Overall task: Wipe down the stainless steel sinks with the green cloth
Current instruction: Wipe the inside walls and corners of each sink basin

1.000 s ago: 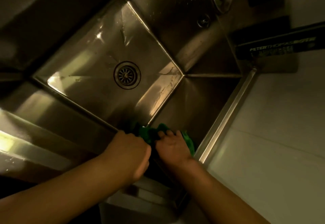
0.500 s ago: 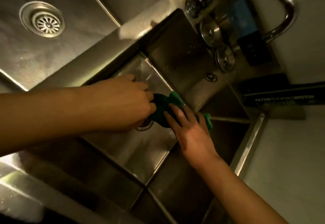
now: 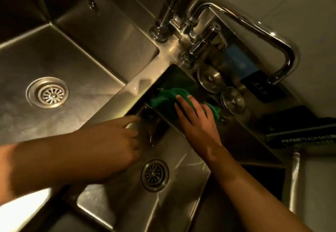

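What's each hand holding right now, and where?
Right hand presses the green cloth flat against the sink's back wall, fingers on its right side. Left hand holds nothing visible.

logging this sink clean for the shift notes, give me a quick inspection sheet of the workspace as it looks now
surface: two steel sinks side by side; right sink under the hands, left sink beside it, a few water drops.
job's things: green cloth pressed on the right sink's back wall.
clutter: two round metal plugs and a dark box on the ledge.
hands: right hand flat on the cloth; left hand blurred, not on the cloth.
cables: nothing seen.
surroundings: tap, pale wall.
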Tool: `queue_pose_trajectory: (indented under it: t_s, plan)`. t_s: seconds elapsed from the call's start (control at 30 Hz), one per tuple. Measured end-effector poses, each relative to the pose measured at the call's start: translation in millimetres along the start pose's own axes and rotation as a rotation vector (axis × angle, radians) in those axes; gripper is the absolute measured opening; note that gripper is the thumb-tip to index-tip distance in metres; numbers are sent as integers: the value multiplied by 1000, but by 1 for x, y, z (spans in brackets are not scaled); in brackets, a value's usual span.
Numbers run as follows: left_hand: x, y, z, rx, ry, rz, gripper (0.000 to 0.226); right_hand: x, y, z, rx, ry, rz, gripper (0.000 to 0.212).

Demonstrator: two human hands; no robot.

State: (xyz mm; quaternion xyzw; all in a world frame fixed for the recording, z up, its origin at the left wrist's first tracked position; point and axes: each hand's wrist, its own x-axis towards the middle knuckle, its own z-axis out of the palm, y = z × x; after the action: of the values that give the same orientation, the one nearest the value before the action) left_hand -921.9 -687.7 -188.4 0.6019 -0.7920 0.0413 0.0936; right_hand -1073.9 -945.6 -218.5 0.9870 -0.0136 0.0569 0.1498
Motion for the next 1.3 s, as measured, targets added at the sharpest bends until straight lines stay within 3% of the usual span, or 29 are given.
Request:
queue_pose_trajectory:
  t_s: [0.3, 0.5, 0.6, 0.73, 0.93, 0.97, 1.07, 1.1, 1.2, 1.3]
  plan:
    - [-3, 9, 11, -186, 29, -179, 21, 17, 10, 73, -8, -23, -154, 50]
    - [0, 4, 4, -183, -76, -154, 27, 27, -1, 113, 10, -274, -374, 44]
    - [0, 2, -3, -161, -126, -158, 26, 20, 1, 119, -36, -312, -418, 43]
    - [3, 2, -9, -190, -129, -173, 23, -8, 19, 112, -197, -386, -529, 49]
    - [-5, 3, -6, -201, -141, -206, 30, -71, 68, 66, -215, -503, -602, 23]
    - [-5, 2, -6, -197, -142, -197, 32, -83, 77, 60, -208, -488, -561, 25]
    - [-5, 0, -3, -189, -153, -179, 33, -119, 105, 41, -240, -643, -452, 60]
    - [-6, 0, -3, -186, -157, -177, 33, -127, 110, 31, -226, -732, -456, 57]
    - [-8, 0, -3, -187, -159, -186, 33, -137, 122, 5, -219, -678, -489, 46]
    - [-8, 1, -4, -206, -151, -197, 33, -134, 129, -18, -258, -650, -542, 52]
